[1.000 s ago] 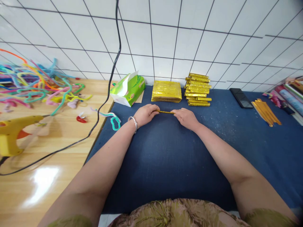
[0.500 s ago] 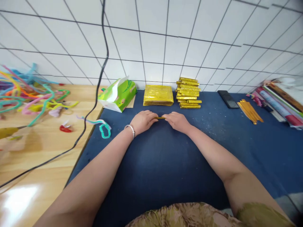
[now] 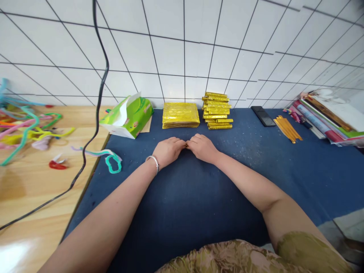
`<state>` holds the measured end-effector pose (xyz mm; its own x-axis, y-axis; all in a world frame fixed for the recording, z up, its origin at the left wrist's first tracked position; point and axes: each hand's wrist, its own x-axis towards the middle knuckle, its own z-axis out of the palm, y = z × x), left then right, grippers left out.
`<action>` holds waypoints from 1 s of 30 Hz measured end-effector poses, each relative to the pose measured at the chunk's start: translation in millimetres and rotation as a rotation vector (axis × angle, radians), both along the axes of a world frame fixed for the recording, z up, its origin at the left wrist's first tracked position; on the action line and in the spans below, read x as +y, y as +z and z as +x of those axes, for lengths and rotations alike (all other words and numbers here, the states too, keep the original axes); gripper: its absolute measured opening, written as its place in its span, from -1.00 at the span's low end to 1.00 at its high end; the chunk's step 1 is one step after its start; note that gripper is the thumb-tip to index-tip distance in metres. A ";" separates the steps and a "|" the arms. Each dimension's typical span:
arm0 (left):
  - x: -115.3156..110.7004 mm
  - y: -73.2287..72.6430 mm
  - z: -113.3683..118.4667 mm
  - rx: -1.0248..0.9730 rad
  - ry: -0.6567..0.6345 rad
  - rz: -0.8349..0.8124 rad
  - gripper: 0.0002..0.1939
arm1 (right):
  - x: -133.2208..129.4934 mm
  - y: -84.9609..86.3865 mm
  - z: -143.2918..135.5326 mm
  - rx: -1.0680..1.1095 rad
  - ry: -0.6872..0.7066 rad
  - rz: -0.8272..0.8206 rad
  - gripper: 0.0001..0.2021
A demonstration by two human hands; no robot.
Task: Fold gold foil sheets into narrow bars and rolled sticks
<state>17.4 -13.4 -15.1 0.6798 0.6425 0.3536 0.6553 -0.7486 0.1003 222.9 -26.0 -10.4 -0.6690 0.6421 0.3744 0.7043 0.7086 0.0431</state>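
My left hand point(image 3: 168, 152), with a silver bangle at its wrist, and my right hand point(image 3: 202, 148) meet above the dark blue table surface point(image 3: 196, 197). Both are closed on a thin gold paper roll point(image 3: 186, 145), of which only a small bit shows between the fingertips. Behind them lies a flat stack of gold paper sheets point(image 3: 181, 115). To the right of this stack, a pile of rolled gold tubes point(image 3: 217, 110) lies near the tiled wall.
A green tissue pack point(image 3: 132, 116) and teal pipe cleaners point(image 3: 113, 163) lie left. A black cable point(image 3: 99, 98) hangs across the left side. At right are a phone point(image 3: 263, 115), flat orange-gold strips point(image 3: 287, 129) and stacked books point(image 3: 327, 117).
My hands have come together, covering most of the roll that showed between them. The view has turned slightly right, so the table objects appear further left.
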 end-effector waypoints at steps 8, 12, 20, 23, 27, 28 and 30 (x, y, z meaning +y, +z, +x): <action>1.0 0.9 -0.5 -0.007 -0.009 -0.010 -0.76 | 3.2 -3.7 -0.1 -0.036 0.011 0.010 -0.70; 1.8 -1.1 -1.3 -0.010 -0.022 0.010 -0.77 | 4.0 -3.9 0.1 -0.034 0.014 -0.007 -0.73; 1.6 -0.4 -1.2 0.001 -0.023 0.010 -0.77 | 5.0 -3.7 0.8 -0.021 0.014 -0.039 -0.76; 2.0 -0.9 -1.4 -0.002 -0.020 0.008 -0.78 | 5.4 -4.2 0.8 -0.015 0.016 -0.047 -0.75; 2.7 -2.3 -1.8 -0.013 -0.021 -0.002 -0.78 | 5.4 -4.0 0.5 -0.030 0.012 -0.045 -0.75; 3.0 -2.4 -1.9 -0.014 -0.024 -0.007 -0.77 | 5.3 -3.8 0.4 -0.037 0.011 -0.045 -0.74; 3.6 -2.2 -2.7 -0.018 -0.035 -0.020 -0.76 | 5.2 -3.3 0.6 -0.048 0.004 -0.041 -0.74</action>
<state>14.7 -9.8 -17.4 0.6956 0.6255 0.3535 0.6268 -0.7688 0.1269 223.5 -20.8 -13.6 -0.6884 0.6532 0.3153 0.6990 0.7135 0.0480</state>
